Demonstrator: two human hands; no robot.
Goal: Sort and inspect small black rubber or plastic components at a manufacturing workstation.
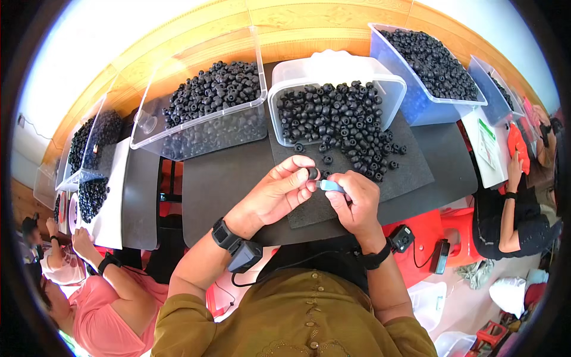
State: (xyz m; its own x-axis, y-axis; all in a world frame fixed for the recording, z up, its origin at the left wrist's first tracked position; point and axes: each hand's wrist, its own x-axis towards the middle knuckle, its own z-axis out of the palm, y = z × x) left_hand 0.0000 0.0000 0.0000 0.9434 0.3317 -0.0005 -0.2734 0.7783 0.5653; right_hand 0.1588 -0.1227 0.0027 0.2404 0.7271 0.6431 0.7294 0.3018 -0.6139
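Black bead (313,173) sits in the left hand (270,191) and the right hand (360,202) holds a blue tool (331,186), fingers (294,180) pinching both.

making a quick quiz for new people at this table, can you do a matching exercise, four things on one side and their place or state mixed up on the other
1. left hand
2. right hand
3. middle tub
4. mat

A. tipped on its side
B. holding the blue tool
C. flat, with spilled pieces on it
D. pinching one black piece

Pairs: 1-D, 2-B, 3-A, 4-C
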